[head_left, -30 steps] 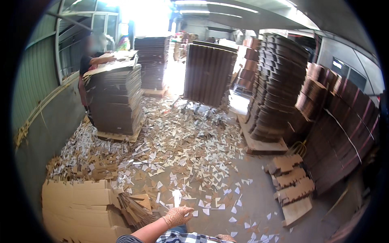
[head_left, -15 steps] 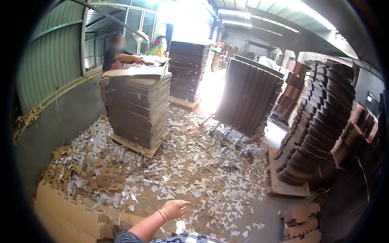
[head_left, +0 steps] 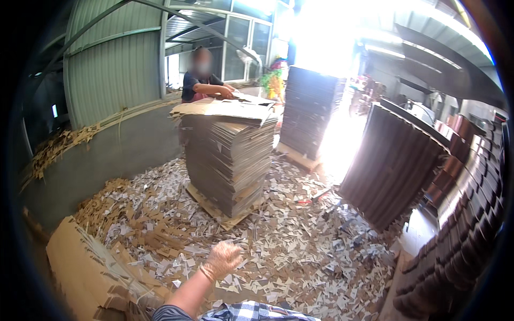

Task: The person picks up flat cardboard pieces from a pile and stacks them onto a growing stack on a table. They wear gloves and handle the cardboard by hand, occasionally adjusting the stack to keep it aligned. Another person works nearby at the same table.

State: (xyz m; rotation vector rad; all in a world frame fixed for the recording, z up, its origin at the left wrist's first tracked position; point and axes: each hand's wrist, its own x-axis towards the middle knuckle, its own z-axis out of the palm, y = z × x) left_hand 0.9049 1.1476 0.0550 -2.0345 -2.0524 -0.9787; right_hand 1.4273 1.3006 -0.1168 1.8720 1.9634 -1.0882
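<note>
a left gloved hand (head_left: 222, 260), fingers half-curled, grip impossible to tell, hangs above cardboard scraps (head_left: 300, 254) littering the floor before a tall cardboard stack (head_left: 230, 155), where careful footing seems wise.

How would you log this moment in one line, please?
left hand: gloved, above scraps; right hand: not in view; co-worker: at cardboard stack

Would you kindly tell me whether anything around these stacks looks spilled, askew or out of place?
Yes: loose brown and white scraps lie strewn thickly around the nearest stack, looking spilled rather than collected. Its top sheets also overhang unevenly, looking askew.
</note>
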